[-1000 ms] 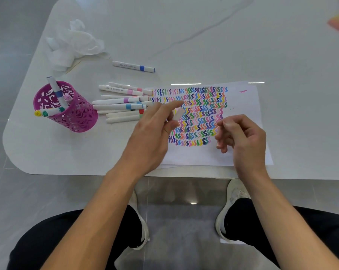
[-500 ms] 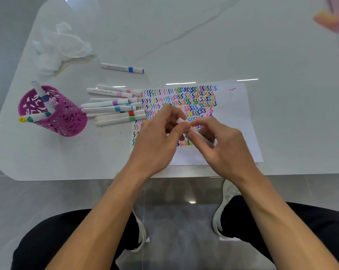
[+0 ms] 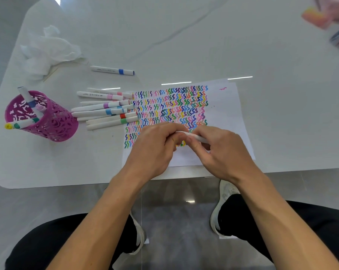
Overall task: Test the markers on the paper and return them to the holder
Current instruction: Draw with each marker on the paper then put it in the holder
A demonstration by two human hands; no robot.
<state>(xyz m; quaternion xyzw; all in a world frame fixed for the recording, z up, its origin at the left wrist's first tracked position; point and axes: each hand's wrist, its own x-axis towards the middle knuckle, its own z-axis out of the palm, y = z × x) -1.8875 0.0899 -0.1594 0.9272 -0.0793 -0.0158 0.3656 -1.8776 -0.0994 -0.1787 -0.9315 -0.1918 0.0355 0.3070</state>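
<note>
Over the near edge of the paper [image 3: 226, 117], covered in rows of coloured squiggles, both hands meet on one white marker [image 3: 196, 137]. My left hand [image 3: 155, 149] pinches its left end and my right hand [image 3: 221, 151] grips its barrel; the marker's colour is hidden. A pile of several white markers [image 3: 106, 112] lies left of the paper. The magenta mesh holder [image 3: 53, 123] stands further left with three markers in it. One blue-banded marker [image 3: 113, 70] lies apart, behind the pile.
Crumpled white tissue [image 3: 47, 49] sits at the back left of the white table [image 3: 184, 36]. Blurred pink and orange items [image 3: 318, 16] lie at the far right corner. The table's front edge runs just below my hands, with my shoes on the grey floor beneath.
My hands were apart a second ago, the left one open above the paper. They have come together and now both hold the one marker. The view shifted slightly.
</note>
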